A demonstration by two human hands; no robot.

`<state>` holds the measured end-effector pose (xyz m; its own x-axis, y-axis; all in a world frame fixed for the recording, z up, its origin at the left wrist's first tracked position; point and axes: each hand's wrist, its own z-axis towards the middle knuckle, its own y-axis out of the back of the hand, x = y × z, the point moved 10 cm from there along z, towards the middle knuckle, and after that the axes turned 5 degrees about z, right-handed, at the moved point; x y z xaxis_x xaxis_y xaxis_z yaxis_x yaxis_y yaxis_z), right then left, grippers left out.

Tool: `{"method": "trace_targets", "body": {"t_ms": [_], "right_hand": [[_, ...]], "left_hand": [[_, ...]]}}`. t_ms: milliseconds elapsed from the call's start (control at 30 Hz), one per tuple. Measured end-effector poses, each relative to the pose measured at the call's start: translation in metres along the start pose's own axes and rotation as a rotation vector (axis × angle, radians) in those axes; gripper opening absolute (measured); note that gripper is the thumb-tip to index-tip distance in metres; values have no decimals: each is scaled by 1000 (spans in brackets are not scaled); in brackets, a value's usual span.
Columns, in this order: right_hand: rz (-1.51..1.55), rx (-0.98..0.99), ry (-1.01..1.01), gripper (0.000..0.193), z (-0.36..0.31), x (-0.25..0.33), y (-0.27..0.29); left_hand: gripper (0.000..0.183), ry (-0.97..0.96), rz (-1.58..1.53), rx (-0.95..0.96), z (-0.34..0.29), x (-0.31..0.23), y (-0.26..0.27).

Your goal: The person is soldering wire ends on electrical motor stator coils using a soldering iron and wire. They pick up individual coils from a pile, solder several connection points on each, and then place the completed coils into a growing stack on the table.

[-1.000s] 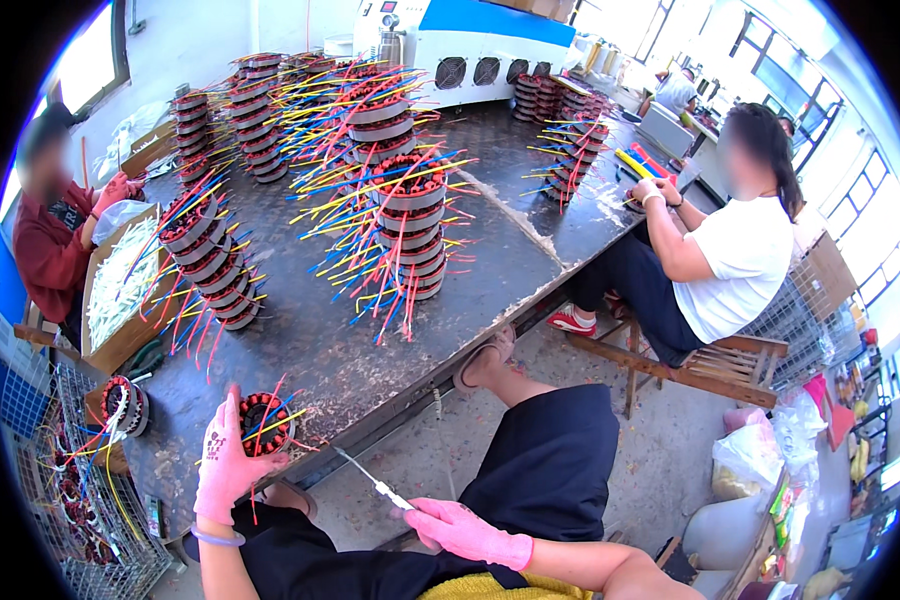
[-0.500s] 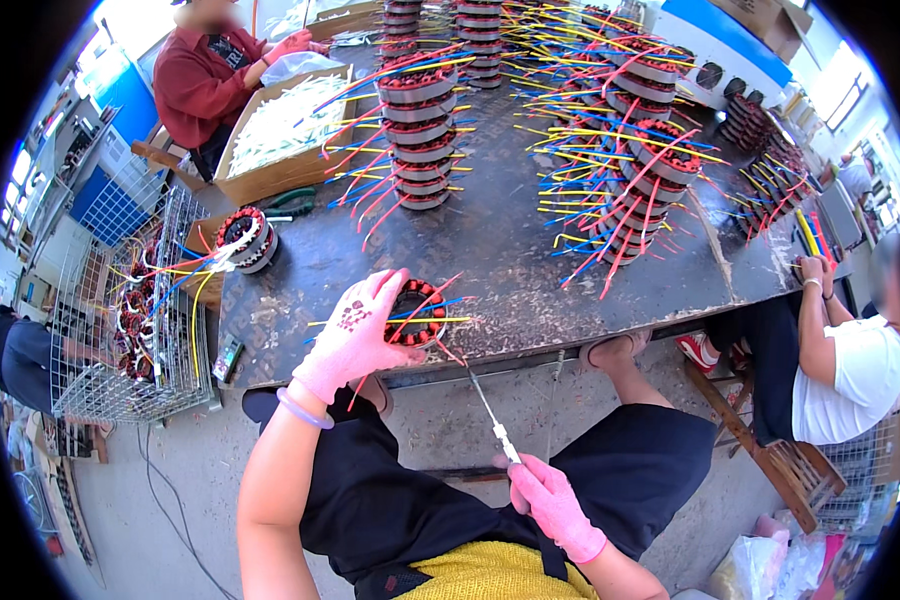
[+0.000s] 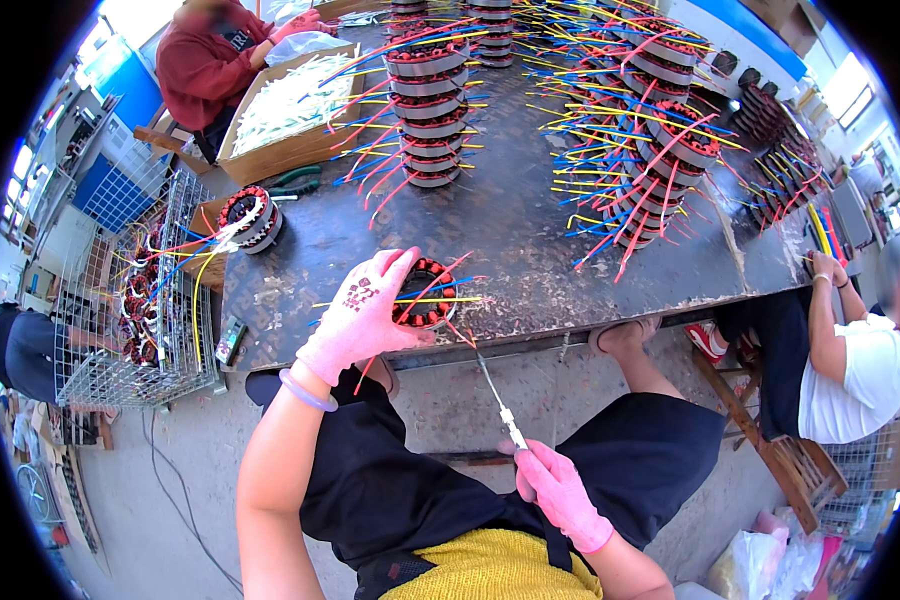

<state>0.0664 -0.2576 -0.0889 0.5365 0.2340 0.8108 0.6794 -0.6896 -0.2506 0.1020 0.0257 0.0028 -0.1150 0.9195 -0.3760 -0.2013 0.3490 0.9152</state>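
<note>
My left hand (image 3: 365, 312), in a pink glove, is wrapped round a motor stator (image 3: 425, 296) at the table's front edge. The stator has red windings, and red, blue and yellow leads stick out across it. My right hand (image 3: 562, 497), also gloved in pink, is closed round the handle of a thin metal rod tool (image 3: 491, 384) with a white collar. The rod slants up toward the stator. Its tip is at the end of a red lead (image 3: 460, 333); whether it hooks that lead is too small to tell.
Stator stacks (image 3: 431, 115) with coloured leads stand at the back; more stacks (image 3: 660, 150) are on the right. A single stator (image 3: 249, 220) sits left, near green-handled pliers (image 3: 295, 182) and a carton of white strips (image 3: 290, 115). A wire basket (image 3: 135, 330) adjoins the table. Co-workers sit left and right.
The view has shifted slightly. The rod tool and my right hand have moved a little to the right, and the red lead at its tip has shifted too. My left hand keeps its hold.
</note>
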Motion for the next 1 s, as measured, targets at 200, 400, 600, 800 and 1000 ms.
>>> {"method": "trace_targets", "body": {"t_ms": [200, 400, 600, 800, 1000], "right_hand": [[21, 10, -20, 37, 0, 4, -8], [29, -4, -35, 35, -1, 2, -5], [15, -12, -58, 34, -2, 5, -6], [-38, -12, -8, 34, -1, 5, -1], [15, -16, -25, 34, 0, 0, -3]], "left_hand": [[98, 19, -4, 24, 0, 3, 1], [97, -7, 2, -14, 1, -2, 1], [96, -16, -4, -17, 3, -4, 2], [99, 39, 22, 36, 3, -1, -3], [99, 49, 9, 52, 3, -3, 0]]}}
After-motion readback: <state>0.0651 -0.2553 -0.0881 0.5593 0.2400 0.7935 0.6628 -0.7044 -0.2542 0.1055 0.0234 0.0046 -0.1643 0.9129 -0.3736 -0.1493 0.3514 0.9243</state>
